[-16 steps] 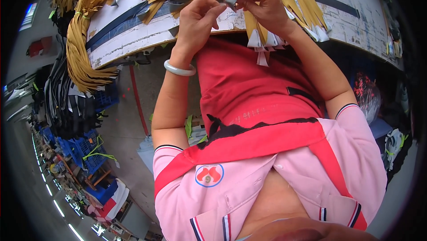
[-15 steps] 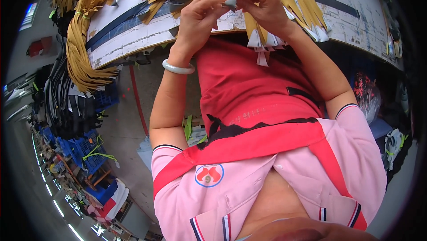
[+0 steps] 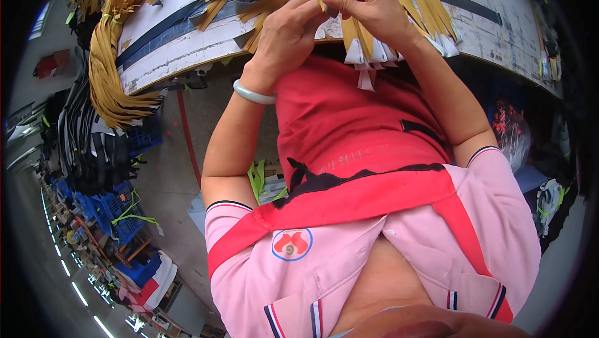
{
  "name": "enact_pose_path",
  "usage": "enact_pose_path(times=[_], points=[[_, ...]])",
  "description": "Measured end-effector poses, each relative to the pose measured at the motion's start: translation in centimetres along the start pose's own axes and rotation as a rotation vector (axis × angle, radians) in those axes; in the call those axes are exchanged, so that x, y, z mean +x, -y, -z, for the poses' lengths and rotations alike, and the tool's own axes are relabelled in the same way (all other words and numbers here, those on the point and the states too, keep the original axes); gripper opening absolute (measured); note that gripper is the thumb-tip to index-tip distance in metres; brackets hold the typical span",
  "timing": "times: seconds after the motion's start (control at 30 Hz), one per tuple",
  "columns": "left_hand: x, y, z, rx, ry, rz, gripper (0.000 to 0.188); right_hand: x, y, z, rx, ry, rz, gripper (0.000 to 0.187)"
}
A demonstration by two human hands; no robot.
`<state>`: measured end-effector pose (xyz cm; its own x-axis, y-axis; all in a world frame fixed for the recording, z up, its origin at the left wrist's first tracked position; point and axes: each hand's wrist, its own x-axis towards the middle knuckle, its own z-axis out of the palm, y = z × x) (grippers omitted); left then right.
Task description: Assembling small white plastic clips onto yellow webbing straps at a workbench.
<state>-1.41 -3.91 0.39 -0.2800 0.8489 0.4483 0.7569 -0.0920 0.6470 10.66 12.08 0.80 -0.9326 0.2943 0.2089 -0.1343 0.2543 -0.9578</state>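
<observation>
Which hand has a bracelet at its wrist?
The left hand: a pale, smooth bracelet circles its wrist, while the right hand has a bare wrist.

Left hand (image 3: 288,35) curled beside pinching right hand (image 3: 369,10), seemingly touching.

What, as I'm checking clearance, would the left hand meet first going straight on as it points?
The left hand points at the right hand, so likely that or the small grey piece between them; depth is unclear.

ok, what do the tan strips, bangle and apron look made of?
Tan strips: likely fabric, matte; thin, some curving limply.
Bangle: stone, glass or plastic, can't tell; pale, smooth, with a soft sheen.
Apron: probably cloth, dull; soft creases.
</observation>
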Motion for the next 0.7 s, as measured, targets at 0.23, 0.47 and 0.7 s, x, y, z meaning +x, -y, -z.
enact_pose_path(times=[0.23,0.47,0.7], points=[[-2.3,2.2,1.0,-0.269,-0.269,0.279,0.009,0.0,-2.1,1.5,-0.039,-0.087,-0.144,0.026],[-6.9,11.2,9.0,0.100,-0.718,0.544,0.012,-2.0,-1.0,5.6,-0.127,-0.168,-0.255,0.025],[-2.4,1.4,0.0,0.011,-0.215,0.122,0.012,-4.1,-1.0,4.6,-0.320,-0.113,-0.161,0.025]])
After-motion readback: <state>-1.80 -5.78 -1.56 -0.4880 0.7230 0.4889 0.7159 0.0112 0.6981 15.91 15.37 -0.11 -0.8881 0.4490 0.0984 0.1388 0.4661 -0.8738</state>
